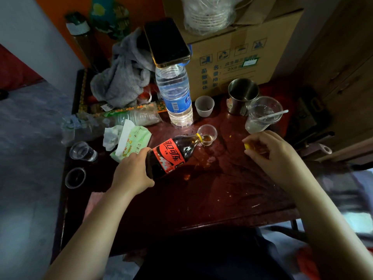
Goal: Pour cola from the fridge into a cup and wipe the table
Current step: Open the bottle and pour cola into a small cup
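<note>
1. At the left edge of the dark red table point(232, 199) we see an upright clear cup point(82, 151). A second clear cup point(75, 177) stands nearer to us, apart from the first.
2. Just right of these lies a green tissue pack point(131, 141) with a tissue pulled up. Far behind it a grey cloth point(123, 77) is heaped.
3. The left hand point(133, 172) grips the base end of the cola bottle point(169, 156) — fingers and thumb curled round it. The bottle is tilted almost flat above the middle of the table, with its neck pointing right and away.
4. Behind it stands an upright water bottle point(175, 93), with a phone point(166, 41) lying on its top.
5. The cola bottle's open mouth reaches over the rim of the small target cup point(207, 131). This cup stands upright just right of the water bottle's base and holds a little brown liquid. We note a wet patch point(203, 158) on the table just near of it.
6. Farther off stand a white cup point(204, 106), a metal mug point(243, 96) and a large clear cup point(262, 114) holding a white spoon point(274, 115). All three stand before a cardboard box point(242, 47).
7. The right hand point(266, 150) hovers right of the target cup — fingers curled, pinching a yellow cap point(247, 146) against the thumb.
</note>
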`<action>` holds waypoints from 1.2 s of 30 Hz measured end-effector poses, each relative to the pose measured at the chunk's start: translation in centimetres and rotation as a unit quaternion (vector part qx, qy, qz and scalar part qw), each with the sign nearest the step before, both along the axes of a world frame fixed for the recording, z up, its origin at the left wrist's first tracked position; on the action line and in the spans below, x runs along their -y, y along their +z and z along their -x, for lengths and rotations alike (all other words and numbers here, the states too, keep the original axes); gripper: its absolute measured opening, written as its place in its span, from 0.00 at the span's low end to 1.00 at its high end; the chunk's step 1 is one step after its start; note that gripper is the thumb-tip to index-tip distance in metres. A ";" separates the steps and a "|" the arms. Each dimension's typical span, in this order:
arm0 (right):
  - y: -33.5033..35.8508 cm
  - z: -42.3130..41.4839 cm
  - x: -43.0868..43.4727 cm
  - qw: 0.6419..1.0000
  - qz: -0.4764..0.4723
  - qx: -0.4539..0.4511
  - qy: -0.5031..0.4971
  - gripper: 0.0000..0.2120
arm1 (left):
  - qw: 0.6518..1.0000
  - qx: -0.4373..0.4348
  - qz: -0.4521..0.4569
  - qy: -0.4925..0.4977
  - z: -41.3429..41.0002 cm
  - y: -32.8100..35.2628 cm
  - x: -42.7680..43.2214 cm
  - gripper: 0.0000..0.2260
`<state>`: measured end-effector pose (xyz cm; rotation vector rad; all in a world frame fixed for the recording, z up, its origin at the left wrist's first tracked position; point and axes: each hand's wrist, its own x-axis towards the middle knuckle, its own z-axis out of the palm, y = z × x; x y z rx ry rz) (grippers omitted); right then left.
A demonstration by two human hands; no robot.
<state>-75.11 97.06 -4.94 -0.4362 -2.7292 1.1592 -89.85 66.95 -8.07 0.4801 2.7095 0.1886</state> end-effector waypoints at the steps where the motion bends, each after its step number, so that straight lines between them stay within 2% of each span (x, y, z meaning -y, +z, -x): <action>1: 0.0 0.0 -0.1 1.000 0.000 0.000 0.000 0.10 | 1.000 -0.001 -0.001 0.000 0.0 0.0 0.0 0.40; 16: -0.2 0.2 -0.3 1.000 0.000 0.007 0.000 0.10 | 0.999 -0.003 -0.048 0.016 -0.3 -0.2 -0.6 0.39; 25: 0.8 0.4 0.4 1.000 0.002 -0.003 0.007 0.10 | 0.990 -0.004 -0.136 0.030 -1.2 -0.3 -0.6 0.38; 36: 3.6 0.7 2.5 0.999 -0.024 -0.030 0.021 0.10 | 0.967 0.013 -0.256 0.002 -3.3 -1.2 -0.3 0.38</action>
